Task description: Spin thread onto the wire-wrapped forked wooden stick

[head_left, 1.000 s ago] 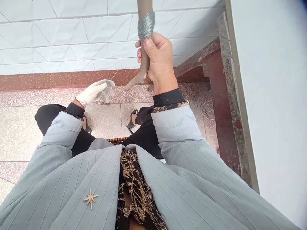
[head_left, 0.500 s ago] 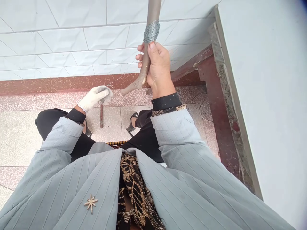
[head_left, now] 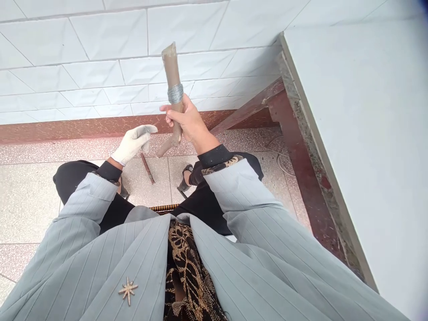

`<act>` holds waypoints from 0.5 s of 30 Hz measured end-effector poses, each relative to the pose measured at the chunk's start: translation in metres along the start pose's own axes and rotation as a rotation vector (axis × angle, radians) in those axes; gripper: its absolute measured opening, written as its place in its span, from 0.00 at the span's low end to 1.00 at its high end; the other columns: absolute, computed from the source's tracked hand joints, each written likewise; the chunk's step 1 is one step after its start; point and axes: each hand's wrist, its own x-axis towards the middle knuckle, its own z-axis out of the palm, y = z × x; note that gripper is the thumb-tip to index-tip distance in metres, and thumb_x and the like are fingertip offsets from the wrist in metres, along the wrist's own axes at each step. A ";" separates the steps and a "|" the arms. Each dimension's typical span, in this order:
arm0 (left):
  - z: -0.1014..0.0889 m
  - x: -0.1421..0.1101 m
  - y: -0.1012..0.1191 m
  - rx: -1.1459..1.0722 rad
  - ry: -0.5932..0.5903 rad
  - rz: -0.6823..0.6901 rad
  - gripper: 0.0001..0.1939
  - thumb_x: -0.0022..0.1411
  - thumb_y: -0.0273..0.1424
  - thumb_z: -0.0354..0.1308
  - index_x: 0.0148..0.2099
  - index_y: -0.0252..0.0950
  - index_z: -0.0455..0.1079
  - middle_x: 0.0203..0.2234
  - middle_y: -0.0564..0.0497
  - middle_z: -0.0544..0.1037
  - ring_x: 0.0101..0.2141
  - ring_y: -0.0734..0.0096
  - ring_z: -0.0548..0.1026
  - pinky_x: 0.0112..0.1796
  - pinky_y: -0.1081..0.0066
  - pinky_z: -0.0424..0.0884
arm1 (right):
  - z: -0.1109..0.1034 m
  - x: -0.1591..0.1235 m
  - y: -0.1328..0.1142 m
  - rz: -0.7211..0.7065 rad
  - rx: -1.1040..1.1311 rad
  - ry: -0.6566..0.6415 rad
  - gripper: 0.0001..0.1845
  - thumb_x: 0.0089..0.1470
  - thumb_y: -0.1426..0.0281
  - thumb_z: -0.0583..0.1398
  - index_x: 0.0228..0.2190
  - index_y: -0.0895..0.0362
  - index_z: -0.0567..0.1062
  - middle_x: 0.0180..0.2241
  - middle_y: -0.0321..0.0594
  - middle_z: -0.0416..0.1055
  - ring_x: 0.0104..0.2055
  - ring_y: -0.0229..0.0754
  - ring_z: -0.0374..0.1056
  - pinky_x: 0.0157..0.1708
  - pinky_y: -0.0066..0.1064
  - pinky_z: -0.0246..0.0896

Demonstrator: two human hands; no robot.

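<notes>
My bare right hand (head_left: 189, 120) is wrapped round a bent wooden stick (head_left: 171, 71), thumb across its front. The thick cut end points up and away from me, and a short side stub angles down to the left. Just above my fingers, a tight coil of silvery wire (head_left: 175, 93) goes round the stick. To the left, apart from the stick, my left hand (head_left: 133, 141) wears a white glove with grey fingertips. Its fingers are curled, and a thin reddish-brown rod (head_left: 147, 168) sticks out below them. The grip on the rod is partly hidden.
A white tiled wall (head_left: 110, 40) with a reddish-brown skirting (head_left: 60, 130) stands in front. On the right is a white tabletop (head_left: 361, 111) over a dark red leg (head_left: 310, 191). Loose cable (head_left: 284, 165) lies on the floor near it. My knees are below my hands.
The stick first shifted right, then swung left and lower, so its cut top end now shows. The rod under my gloved hand came into fuller view and tilted. The view has shifted slightly.
</notes>
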 end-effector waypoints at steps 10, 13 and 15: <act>0.003 -0.005 0.002 -0.024 0.009 0.040 0.16 0.66 0.39 0.64 0.51 0.35 0.77 0.37 0.49 0.83 0.26 0.78 0.75 0.29 0.75 0.74 | 0.019 0.003 0.012 0.048 0.703 -0.006 0.20 0.55 0.69 0.72 0.42 0.54 0.69 0.30 0.29 0.70 0.27 0.31 0.63 0.26 0.24 0.61; 0.005 -0.007 0.009 0.013 0.035 0.038 0.12 0.66 0.38 0.63 0.46 0.34 0.78 0.40 0.47 0.84 0.27 0.78 0.77 0.30 0.75 0.75 | 0.020 0.004 0.012 0.123 0.674 0.120 0.18 0.54 0.76 0.69 0.40 0.54 0.68 0.29 0.29 0.69 0.29 0.31 0.66 0.24 0.23 0.59; 0.006 -0.007 0.012 0.056 0.052 0.010 0.11 0.68 0.36 0.61 0.43 0.34 0.78 0.38 0.47 0.84 0.26 0.78 0.78 0.30 0.75 0.75 | 0.020 0.006 0.013 0.148 0.634 0.193 0.16 0.54 0.79 0.67 0.40 0.54 0.67 0.29 0.29 0.69 0.29 0.32 0.68 0.24 0.23 0.58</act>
